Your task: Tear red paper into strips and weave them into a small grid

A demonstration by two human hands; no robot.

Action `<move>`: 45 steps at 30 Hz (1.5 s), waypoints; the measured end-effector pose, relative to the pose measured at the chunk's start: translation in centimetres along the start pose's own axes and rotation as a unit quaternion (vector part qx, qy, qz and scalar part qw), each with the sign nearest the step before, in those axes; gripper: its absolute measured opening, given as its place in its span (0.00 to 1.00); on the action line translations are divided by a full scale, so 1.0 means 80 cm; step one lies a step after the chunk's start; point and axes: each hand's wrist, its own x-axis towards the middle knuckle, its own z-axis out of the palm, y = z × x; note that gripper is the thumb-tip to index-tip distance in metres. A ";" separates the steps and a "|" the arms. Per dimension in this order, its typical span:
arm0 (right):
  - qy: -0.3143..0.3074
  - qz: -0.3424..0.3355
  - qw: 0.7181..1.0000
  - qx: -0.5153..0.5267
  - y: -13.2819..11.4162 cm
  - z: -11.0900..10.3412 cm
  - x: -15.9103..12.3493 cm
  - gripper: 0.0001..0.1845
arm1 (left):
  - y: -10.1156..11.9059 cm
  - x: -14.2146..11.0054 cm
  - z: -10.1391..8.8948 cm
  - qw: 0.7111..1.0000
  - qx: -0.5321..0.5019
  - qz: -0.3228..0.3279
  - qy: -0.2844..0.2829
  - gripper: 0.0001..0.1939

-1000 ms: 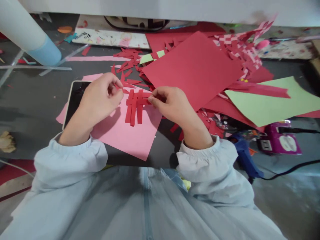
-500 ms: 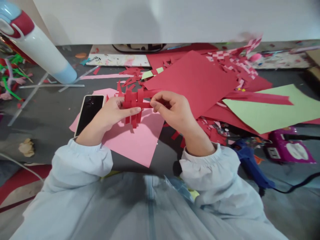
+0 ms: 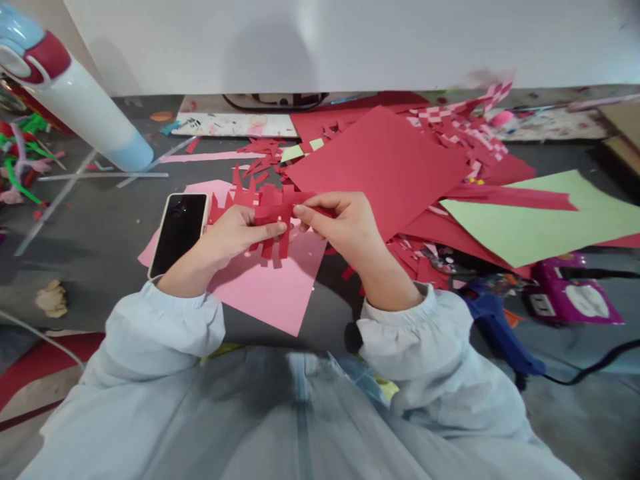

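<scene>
Between my hands is a piece of woven red paper strips, its loose ends sticking out at top and bottom. My left hand is closed on its left side, thumb lying across the front. At its right edge, the fingertips of my right hand pinch a red strip. Beneath the weave lies a pink paper sheet on the dark table. A phone with a pale case rests just left of my left hand, partly under the wrist. My fingers cover some of the weave.
Behind the hands lie a large red sheet and scattered red scraps. A pale green sheet, a blue glue gun and a purple packet are at right. A white bottle stands at back left.
The woven paper has tilted to lie flatter, showing more of its front. My right hand has shifted slightly left and down, closer to the weave, still pinching at its right edge.
</scene>
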 end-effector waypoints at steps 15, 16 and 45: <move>0.019 0.004 0.999 0.035 -0.002 -0.007 0.003 0.13 | 0.000 -0.004 -0.012 0.994 0.069 0.018 -0.085 0.30; 0.022 0.005 0.999 0.043 0.000 -0.007 0.003 0.14 | 0.000 -0.004 -0.012 0.993 0.079 0.012 -0.084 0.29; 0.014 -0.003 0.999 -0.028 -0.007 -0.003 -0.001 0.13 | 0.003 -0.003 -0.004 0.997 0.078 0.008 -0.012 0.11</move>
